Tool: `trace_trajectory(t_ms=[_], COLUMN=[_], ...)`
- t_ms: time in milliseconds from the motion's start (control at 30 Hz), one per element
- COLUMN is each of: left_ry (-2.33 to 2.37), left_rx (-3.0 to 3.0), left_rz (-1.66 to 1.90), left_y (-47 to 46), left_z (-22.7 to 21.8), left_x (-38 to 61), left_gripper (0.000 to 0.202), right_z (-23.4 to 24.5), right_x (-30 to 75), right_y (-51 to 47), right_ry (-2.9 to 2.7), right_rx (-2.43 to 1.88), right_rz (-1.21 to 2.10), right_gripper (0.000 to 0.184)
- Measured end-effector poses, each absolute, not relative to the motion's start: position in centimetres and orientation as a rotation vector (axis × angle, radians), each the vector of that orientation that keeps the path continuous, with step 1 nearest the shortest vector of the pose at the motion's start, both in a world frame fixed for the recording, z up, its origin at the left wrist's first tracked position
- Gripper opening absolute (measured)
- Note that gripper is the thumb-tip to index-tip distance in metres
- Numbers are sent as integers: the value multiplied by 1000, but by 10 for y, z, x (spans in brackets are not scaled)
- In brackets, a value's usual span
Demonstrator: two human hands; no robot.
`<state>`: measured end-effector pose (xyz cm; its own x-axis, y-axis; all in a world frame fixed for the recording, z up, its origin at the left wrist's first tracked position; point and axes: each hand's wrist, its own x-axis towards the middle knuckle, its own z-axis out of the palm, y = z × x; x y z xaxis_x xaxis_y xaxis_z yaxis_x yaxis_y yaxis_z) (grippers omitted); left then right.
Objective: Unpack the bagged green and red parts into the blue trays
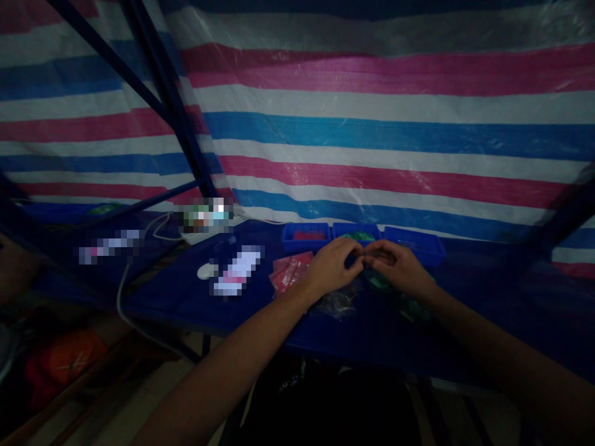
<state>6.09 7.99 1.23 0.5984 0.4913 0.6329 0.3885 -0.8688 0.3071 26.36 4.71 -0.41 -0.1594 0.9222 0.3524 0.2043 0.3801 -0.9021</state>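
My left hand [335,265] and my right hand [403,267] meet fingertip to fingertip above the blue table. The fingers of both are pinched together around something small and dark that I cannot make out. Red plastic packets [290,272] lie in a loose pile just left of my left hand. Under it rests a clear plastic bag [339,302] with dark contents. A green bundle [379,282] sits below my right hand, partly covered by it, and another dim green item [416,308] lies nearer the front edge.
Blue trays stand along the back: one with red contents [284,238], one with green [338,229], and a right-hand tray [421,248]. Left are a white round object [207,271], a blurred-out card, a cable [121,291] and a metal frame [186,145]. A person's arm [12,266] shows far left.
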Motion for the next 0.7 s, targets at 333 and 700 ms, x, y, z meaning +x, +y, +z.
trace_trajectory(t_ms=[333,700], left_ry=[753,679], left_rx=[2475,2276], left_rz=[1158,1091], left_y=[78,85], left_z=[17,4], left_x=[62,66], left_gripper=[14,39], right_z=[1,-1], right_x=[268,265], right_y=[48,50], right_ry=[-1509,-1402], right_rx=[-1136,-1085], right_rz=[833,838], right_gripper=[34,31])
